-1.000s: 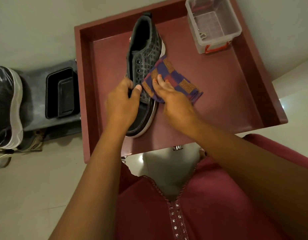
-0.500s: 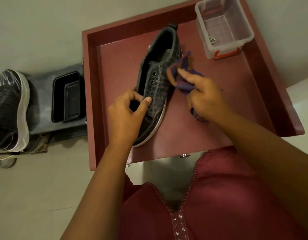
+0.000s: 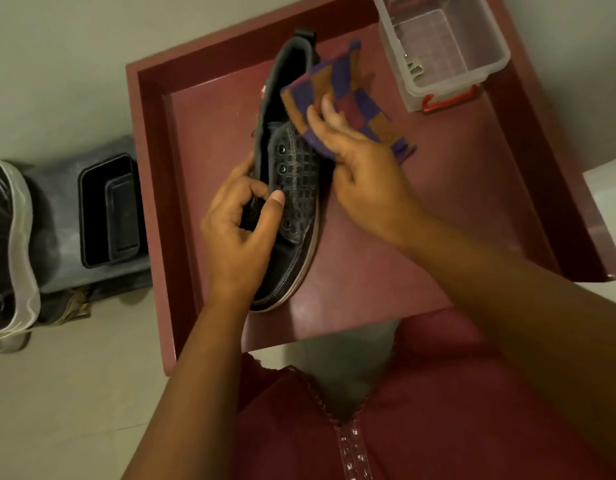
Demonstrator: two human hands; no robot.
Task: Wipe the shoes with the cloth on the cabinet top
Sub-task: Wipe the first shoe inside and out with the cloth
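Shoe (image 3: 292, 188) lies on the cabinet top (image 3: 403, 258), toe toward me, inside the raised rim. My left hand (image 3: 240, 230) grips its laced middle, thumb pressed on the upper. My right hand (image 3: 365, 174) presses the checked cloth (image 3: 337, 98) against the shoe's right collar; a second ago it was down by the laces, so the wipe has travelled heelward and the right side looks nearly covered. I cannot see the shoe's left flank, nor any second shoe here.
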